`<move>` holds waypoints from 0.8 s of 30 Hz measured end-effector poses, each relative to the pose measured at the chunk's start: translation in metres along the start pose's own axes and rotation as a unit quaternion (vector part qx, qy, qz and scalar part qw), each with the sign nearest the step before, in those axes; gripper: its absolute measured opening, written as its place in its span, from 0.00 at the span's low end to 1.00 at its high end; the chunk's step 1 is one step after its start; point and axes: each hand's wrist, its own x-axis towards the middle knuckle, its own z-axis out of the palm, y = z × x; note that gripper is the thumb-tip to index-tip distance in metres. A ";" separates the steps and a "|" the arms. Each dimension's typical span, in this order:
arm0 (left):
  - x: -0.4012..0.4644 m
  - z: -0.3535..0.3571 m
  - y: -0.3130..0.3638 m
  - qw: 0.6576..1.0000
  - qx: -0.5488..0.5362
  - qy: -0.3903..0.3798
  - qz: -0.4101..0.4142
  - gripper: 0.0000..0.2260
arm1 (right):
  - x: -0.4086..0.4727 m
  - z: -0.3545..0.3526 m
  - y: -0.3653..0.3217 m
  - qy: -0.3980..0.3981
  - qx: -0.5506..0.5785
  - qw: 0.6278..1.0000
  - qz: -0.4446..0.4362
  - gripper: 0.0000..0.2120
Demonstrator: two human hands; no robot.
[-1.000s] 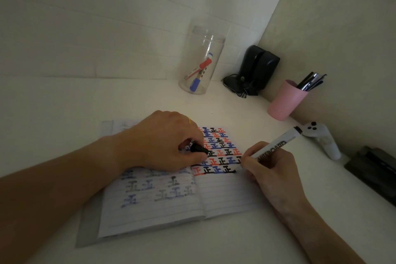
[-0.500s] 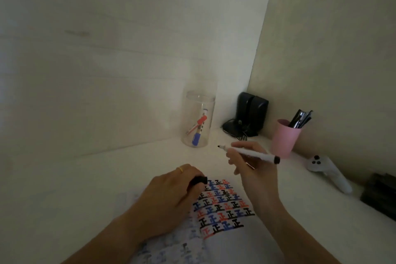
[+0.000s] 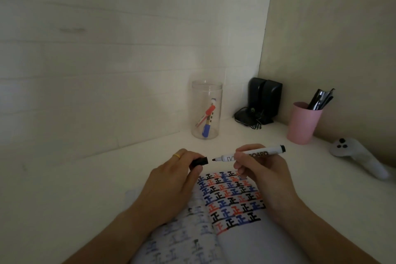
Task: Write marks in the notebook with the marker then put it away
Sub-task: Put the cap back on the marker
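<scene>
The right hand pinched the light, rigid white whiteboard marker mid-barrel, the left hand gripping its small black cap, looking easy to seat.

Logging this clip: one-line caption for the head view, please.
Left hand holds the black cap just short of the marker tip in the right hand, above the notebook.
</scene>
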 end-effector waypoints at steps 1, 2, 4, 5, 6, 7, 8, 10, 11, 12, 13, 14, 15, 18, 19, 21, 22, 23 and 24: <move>0.000 -0.001 0.001 1.000 0.001 -0.002 0.003 0.12 | -0.001 0.000 -0.001 -0.004 0.010 1.000 0.006 0.03; 0.000 -0.001 0.002 1.000 0.000 -0.002 0.004 0.12 | -0.002 0.000 -0.001 -0.008 0.017 1.000 0.011 0.03; 0.000 -0.003 0.004 1.000 -0.003 -0.003 0.007 0.12 | -0.003 0.002 -0.002 -0.016 0.032 0.999 0.021 0.03; 0.001 -0.003 0.005 1.000 -0.006 -0.005 0.011 0.12 | -0.003 0.002 -0.003 -0.021 0.038 0.999 0.025 0.04; 0.001 -0.004 0.007 1.000 -0.008 -0.008 0.017 0.12 | -0.004 0.003 -0.004 -0.027 0.045 0.998 0.030 0.04; 0.001 -0.004 0.008 1.000 -0.011 -0.011 0.023 0.12 | -0.005 0.003 -0.004 -0.034 0.052 0.997 0.035 0.04; 0.000 -0.005 0.009 0.999 -0.014 -0.014 0.031 0.12 | -0.006 0.004 -0.005 -0.042 0.059 0.997 0.040 0.04; 0.000 -0.007 0.013 0.998 -0.022 -0.017 0.047 0.12 | -0.008 0.006 -0.006 -0.056 0.076 0.994 0.050 0.04; 0.000 -0.009 0.014 0.998 -0.027 -0.016 0.056 0.12 | -0.008 0.006 -0.008 -0.062 0.091 0.992 0.057 0.05; -0.001 -0.010 0.015 0.997 -0.032 -0.013 0.065 0.11 | -0.009 0.006 -0.009 -0.067 0.107 0.990 0.064 0.06; -0.001 -0.012 0.016 0.997 -0.038 -0.013 0.070 0.11 | -0.009 0.006 -0.010 -0.072 0.119 0.988 0.070 0.08; -0.001 -0.013 0.016 0.996 -0.044 -0.014 0.074 0.11 | -0.009 0.006 -0.012 -0.076 0.125 0.986 0.074 0.09; 0.000 -0.014 0.017 0.995 -0.051 -0.016 0.079 0.12 | -0.010 0.006 -0.013 -0.079 0.127 0.986 0.077 0.10; -0.002 -0.015 0.018 0.993 -0.078 -0.014 0.086 0.15 | -0.012 0.007 -0.015 -0.095 0.125 0.984 0.079 0.11; -0.003 -0.015 0.018 0.992 -0.096 -0.014 0.080 0.17 | -0.013 0.007 -0.015 -0.099 0.124 0.984 0.078 0.12; -0.006 -0.015 0.019 0.989 -0.133 -0.010 0.067 0.19 | -0.016 0.007 -0.016 -0.107 0.126 0.983 0.076 0.12; -0.007 -0.016 0.021 0.987 -0.148 -0.003 0.064 0.19 | -0.017 0.007 -0.017 -0.112 0.129 0.982 0.076 0.13; -0.008 -0.017 0.024 0.985 -0.164 0.003 0.058 0.18 | -0.019 0.007 -0.018 -0.116 0.134 0.981 0.075 0.14; -0.009 -0.017 0.027 0.982 -0.183 0.004 0.048 0.18 | -0.020 0.008 -0.019 -0.119 0.138 0.980 0.073 0.14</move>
